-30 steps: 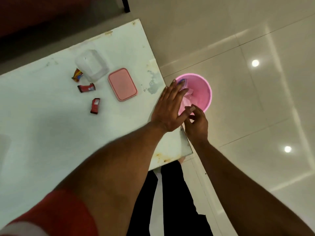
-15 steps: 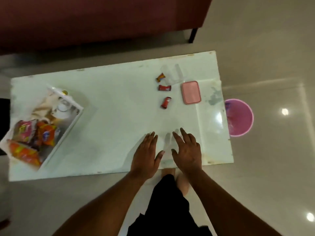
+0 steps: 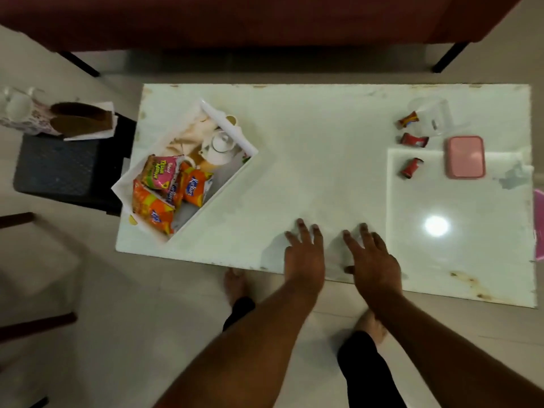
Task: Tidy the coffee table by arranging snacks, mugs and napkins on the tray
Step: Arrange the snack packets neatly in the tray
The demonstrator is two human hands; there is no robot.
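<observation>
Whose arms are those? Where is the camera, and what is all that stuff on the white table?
There is no robot here: those are a person's own arms. The camera sits on their head and looks down, so you see what they see. The left hand and right hand are spread open over the table and hold nothing. On the left, a white tray holds snack packets, a mug and a napkin. On the right lie three red sweets, a pink lid and a clear box.
</observation>
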